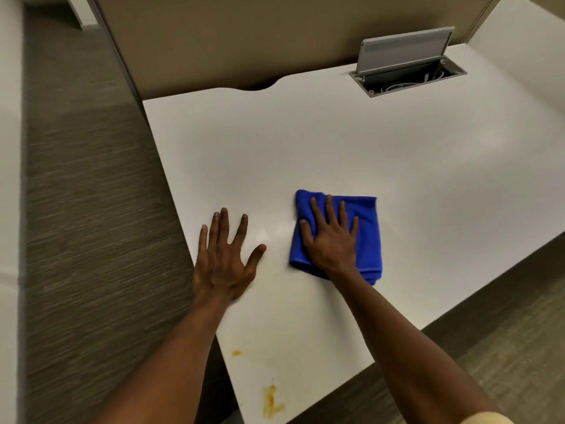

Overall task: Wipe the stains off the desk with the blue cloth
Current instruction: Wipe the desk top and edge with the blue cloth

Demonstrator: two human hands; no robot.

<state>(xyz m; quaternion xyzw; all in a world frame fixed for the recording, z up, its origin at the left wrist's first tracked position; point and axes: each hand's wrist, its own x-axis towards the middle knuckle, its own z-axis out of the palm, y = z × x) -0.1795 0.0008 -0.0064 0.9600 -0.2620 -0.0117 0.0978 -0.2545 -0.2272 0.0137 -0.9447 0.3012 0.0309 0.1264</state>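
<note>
The broad white laminate desk (351,142) fills most of the view, its smooth top likely slick enough for fabric to glide with little drag. At about one o'clock sits a grey hinged metal cable hatch (406,61), lid propped up, well apart from the work. Near the middle, slightly toward four o'clock, lies the folded blue microfibre cloth (368,237), a soft, light, limp square that will bunch or slide unless weight is kept on it; I judge the best hold is a flat palm over its centre, not a pinch at an edge. The right hand (330,237) does that: fingers straight and slightly spread, pressing down on the cloth's left half without curling round it. At nine o'clock from the cloth, the left hand (224,255) rests flat on bare desk, fingers splayed, holding nothing, seemingly as a brace. Smallest, at six to seven o'clock by the near edge, the orange-brown stains (270,399) remain unwiped, well apart from the cloth.
</note>
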